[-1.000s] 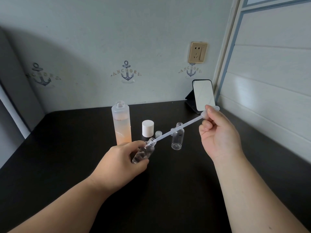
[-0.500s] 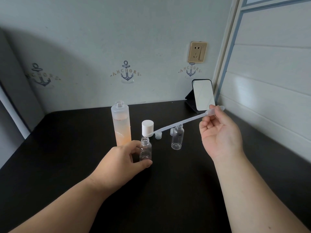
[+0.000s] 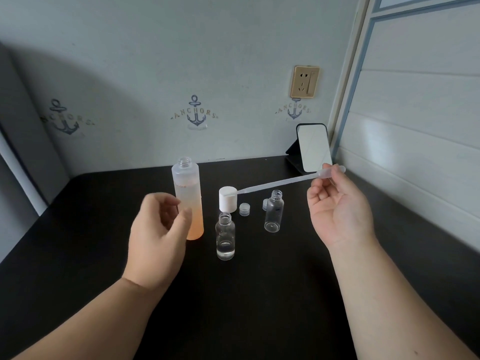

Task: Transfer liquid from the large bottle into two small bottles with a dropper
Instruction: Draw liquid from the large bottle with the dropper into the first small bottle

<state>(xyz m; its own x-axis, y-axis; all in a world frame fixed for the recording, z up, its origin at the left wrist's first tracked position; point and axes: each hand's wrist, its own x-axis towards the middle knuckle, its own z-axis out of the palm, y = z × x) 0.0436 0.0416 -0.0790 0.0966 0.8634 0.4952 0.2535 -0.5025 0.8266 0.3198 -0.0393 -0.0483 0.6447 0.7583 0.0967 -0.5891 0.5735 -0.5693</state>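
The left hand (image 3: 158, 237) has let go, fingers loosely curled and empty, leaving the partly filled small bottle (image 3: 225, 236) standing at frame centre, while the right hand (image 3: 337, 203) pinches the dropper (image 3: 285, 181), so refilling seems next.

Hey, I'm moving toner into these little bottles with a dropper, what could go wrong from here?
1. All three bottles stand uncapped. Your left hand hovers beside the large bottle; a careless reach could tip it.
2. The near small bottle holds some liquid and stands free, so a knock could spill it.
3. Your right hand pinches the dropper with its tip over the white cap; leftover liquid may drip there.
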